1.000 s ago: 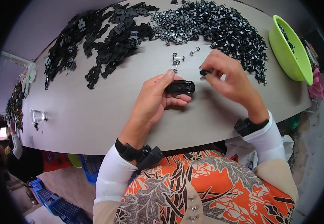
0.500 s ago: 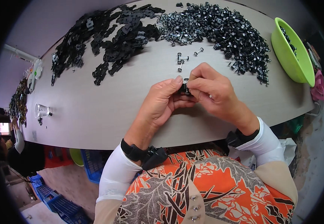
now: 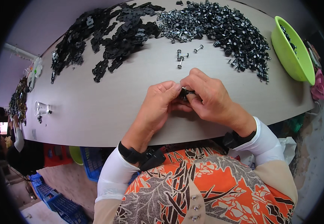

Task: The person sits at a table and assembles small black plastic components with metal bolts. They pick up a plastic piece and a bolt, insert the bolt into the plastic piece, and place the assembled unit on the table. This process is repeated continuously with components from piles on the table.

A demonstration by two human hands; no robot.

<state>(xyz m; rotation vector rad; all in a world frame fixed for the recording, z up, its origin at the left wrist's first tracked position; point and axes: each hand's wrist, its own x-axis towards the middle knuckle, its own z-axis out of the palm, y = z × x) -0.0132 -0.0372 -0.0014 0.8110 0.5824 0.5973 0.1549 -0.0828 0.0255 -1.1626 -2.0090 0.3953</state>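
Observation:
Near the table's front edge my left hand point(image 3: 161, 100) and my right hand point(image 3: 209, 94) meet around a small black part point(image 3: 184, 94). Fingers of both hands are closed on it and cover most of it, so its exact shape is hidden. Just beyond my hands lie a few loose wheel axles point(image 3: 180, 62), each a metal rod with black wheels at its ends. A large heap of such wheel axles point(image 3: 221, 30) spreads across the far right of the table. To its left is a pile of flat black plastic pieces point(image 3: 126, 46).
A lime-green basin point(image 3: 294, 56) holding more dark parts stands at the right edge. On the left sits a clear plastic cup point(image 3: 41, 108) with small dark bits beside it. Blue crates point(image 3: 63, 205) are on the floor. At the far left another person's arm point(image 3: 19, 140) reaches toward a pile.
My right hand has shifted slightly left and its fingers have turned over the black part. The metal rod that showed between my fingers is now mostly covered.

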